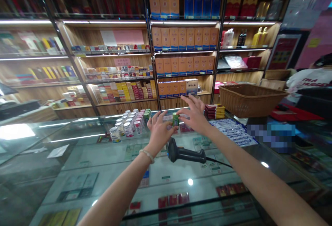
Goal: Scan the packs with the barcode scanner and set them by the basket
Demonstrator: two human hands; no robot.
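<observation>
Above the glass counter, a small green container (175,119) is pinched between my two hands. My left hand (160,129), with a beaded bracelet on its wrist, grips it from the left and below. The fingertips of my right hand (193,114) touch its upper right side, the other fingers raised. Just below lies a black barcode scanner (188,155), its cable running off to the right. To the left of my hands stand rows of small round containers (127,129) with white, pink and green labels.
The glass counter (103,170) shows packs beneath it. Right of my hands are stacked red and yellow packs (214,111), a row of blue and white packets (233,132) and a wicker basket (251,98). Shelves of boxes (185,39) line the back. A person (308,80) is at the right edge.
</observation>
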